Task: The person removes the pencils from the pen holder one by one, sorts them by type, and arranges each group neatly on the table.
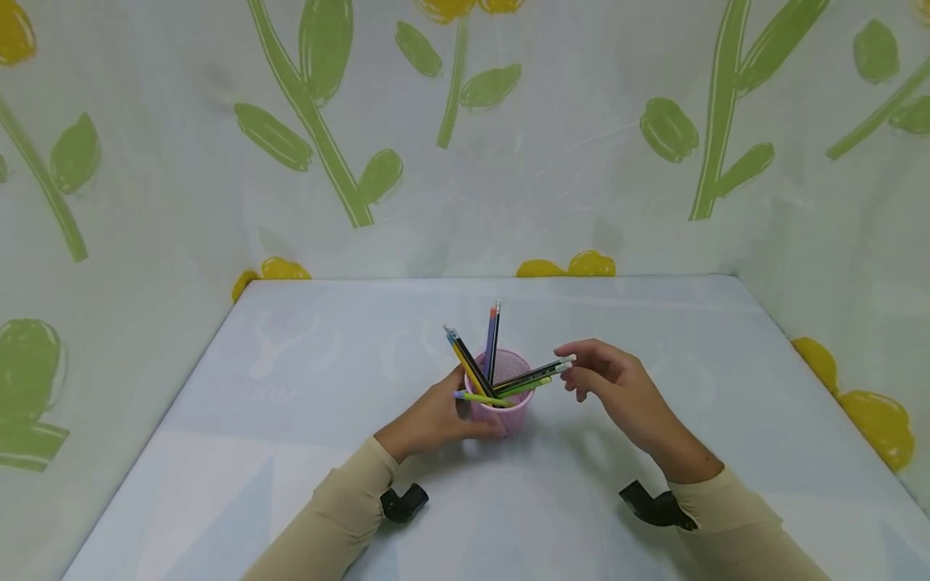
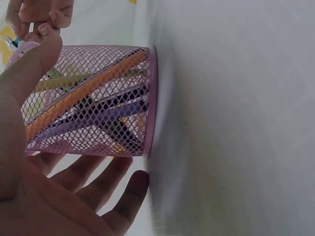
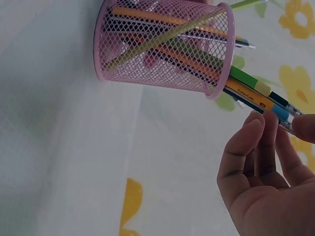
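A pink mesh pencil cup (image 1: 501, 415) stands on the table, full of pencils. My left hand (image 1: 436, 420) grips it from the left, the thumb on the near side and the fingers (image 2: 93, 179) spread along the opposite side. On the right, my right hand (image 1: 617, 395) has its index finger and thumb at the ends of the black pencils (image 1: 534, 375) that lean out over the rim. In the right wrist view its fingertips meet the ends of a yellow pencil with a blue band (image 3: 256, 96) and a black pencil beside it. The other fingers are loosely bent.
A lime pencil (image 1: 483, 399) lies across the cup's near rim. More pencils (image 1: 492, 339) lean up toward the back and left. The pale table (image 1: 291, 484) meets a wall (image 1: 552, 186) printed with green stems and yellow flowers. Each wrist carries a black camera mount (image 1: 657, 507).
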A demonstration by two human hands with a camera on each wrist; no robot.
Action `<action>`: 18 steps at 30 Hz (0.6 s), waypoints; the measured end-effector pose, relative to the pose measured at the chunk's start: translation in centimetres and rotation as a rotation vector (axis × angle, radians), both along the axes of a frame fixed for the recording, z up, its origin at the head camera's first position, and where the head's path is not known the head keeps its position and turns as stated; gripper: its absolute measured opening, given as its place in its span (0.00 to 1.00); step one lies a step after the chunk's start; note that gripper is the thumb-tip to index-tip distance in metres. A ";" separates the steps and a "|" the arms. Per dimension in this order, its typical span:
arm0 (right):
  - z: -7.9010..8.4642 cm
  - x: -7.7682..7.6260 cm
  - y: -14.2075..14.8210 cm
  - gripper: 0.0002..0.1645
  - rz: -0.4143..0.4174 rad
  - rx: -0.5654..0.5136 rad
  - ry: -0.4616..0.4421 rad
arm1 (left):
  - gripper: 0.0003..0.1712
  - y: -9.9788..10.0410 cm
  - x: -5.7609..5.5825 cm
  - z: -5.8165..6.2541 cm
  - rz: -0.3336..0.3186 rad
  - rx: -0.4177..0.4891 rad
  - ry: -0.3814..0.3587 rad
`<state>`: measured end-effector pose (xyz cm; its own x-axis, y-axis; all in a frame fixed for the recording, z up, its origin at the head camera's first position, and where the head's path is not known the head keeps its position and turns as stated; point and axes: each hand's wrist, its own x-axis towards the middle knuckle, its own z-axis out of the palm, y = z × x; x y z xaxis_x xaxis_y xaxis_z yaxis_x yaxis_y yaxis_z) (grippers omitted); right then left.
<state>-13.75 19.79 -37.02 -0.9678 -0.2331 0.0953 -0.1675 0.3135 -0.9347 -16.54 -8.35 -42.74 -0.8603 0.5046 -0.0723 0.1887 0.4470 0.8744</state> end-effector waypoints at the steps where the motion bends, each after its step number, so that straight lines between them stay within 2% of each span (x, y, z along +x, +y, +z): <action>1: 0.0 0.0 0.0 0.14 0.000 0.003 0.000 | 0.58 0.1 0.0 0.0 0.006 0.004 -0.002; 8: 0.0 -0.1 -0.4 0.14 -0.002 0.033 -0.031 | 0.56 0.3 0.3 0.1 0.054 -0.001 -0.013; 18: -0.2 0.0 -0.6 0.13 -0.006 0.090 -0.026 | 0.52 0.5 0.7 -0.3 0.036 0.033 -0.030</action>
<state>-13.75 19.21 -37.19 -0.9710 -0.2341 0.0491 -0.1417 0.3977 -0.9065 -15.87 -7.87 -43.03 -0.8757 0.4758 -0.0819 0.1465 0.4235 0.8940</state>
